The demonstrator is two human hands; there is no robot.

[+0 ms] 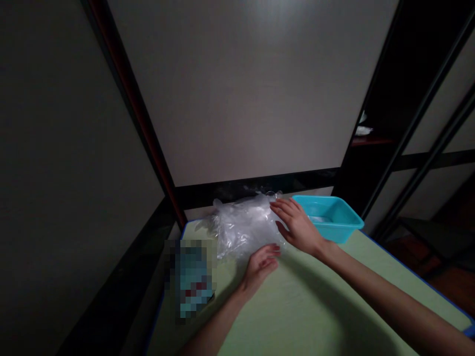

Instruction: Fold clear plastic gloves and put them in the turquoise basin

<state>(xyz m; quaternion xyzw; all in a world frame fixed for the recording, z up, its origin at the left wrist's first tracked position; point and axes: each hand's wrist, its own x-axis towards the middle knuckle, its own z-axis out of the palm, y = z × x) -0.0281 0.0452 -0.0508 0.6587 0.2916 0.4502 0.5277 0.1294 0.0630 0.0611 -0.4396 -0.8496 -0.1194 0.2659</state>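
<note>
A crumpled pile of clear plastic bags (243, 225) lies at the far end of a pale green table (297, 306). My right hand (297, 225) rests against the pile's right side with its fingers stretched out flat. My left hand (261, 264) lies at the pile's near edge, fingers loosely extended and touching the plastic. Neither hand grips anything.
A turquoise plastic tub (334, 217) stands at the table's far right corner, just past my right hand. A blurred blue item (193, 277) sits at the table's left edge. Grey wall panels and dark metal frame bars surround the table; a dark shelf stands to the right.
</note>
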